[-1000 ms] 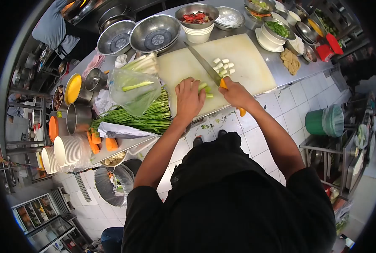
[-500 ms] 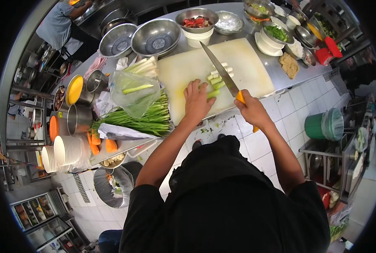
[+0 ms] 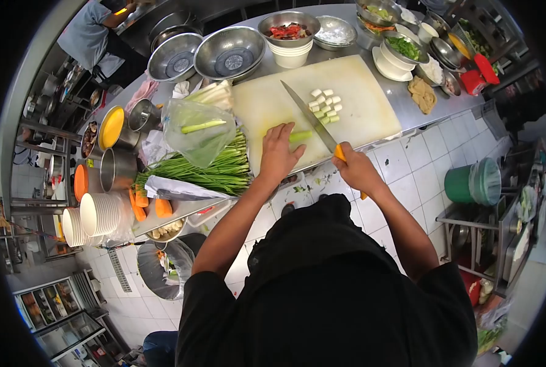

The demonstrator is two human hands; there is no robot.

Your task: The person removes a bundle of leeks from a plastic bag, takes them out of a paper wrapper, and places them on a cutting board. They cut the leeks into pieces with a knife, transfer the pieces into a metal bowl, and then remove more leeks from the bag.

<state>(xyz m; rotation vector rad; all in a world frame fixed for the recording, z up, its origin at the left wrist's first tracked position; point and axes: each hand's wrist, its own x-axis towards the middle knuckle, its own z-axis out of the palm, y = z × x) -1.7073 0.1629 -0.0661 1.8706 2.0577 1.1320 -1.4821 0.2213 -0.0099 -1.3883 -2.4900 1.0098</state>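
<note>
On the white cutting board [image 3: 371,92], my left hand [image 3: 278,151] presses a short length of green onion stalk [image 3: 300,136] between thumb and fingers. My right hand [image 3: 358,172] is wrapped round the yellow handle of a long kitchen knife [image 3: 312,116]. Its blade slants up and left across the board, just right of the stalk. Beyond the blade sits a cluster of cut green onion pieces [image 3: 325,105], white to pale green. Left of the board lie thick white stalks [image 3: 215,95], a plastic bag [image 3: 198,137] with a stalk on it, and a heap of thin green stems [image 3: 205,176].
Metal bowls [image 3: 230,55] line the back, one with red peppers [image 3: 287,30]. Chopped greens [image 3: 402,49] fill another at right. Stacked white tubs [image 3: 98,214] and carrots [image 3: 163,208] stand at left. A lined bin [image 3: 163,269] is below; another person [image 3: 89,37] stands far left.
Both hands and the knife have shifted slightly left. The cut pieces, partly behind the blade before, now lie grouped on its right side. The view has shifted a little.
</note>
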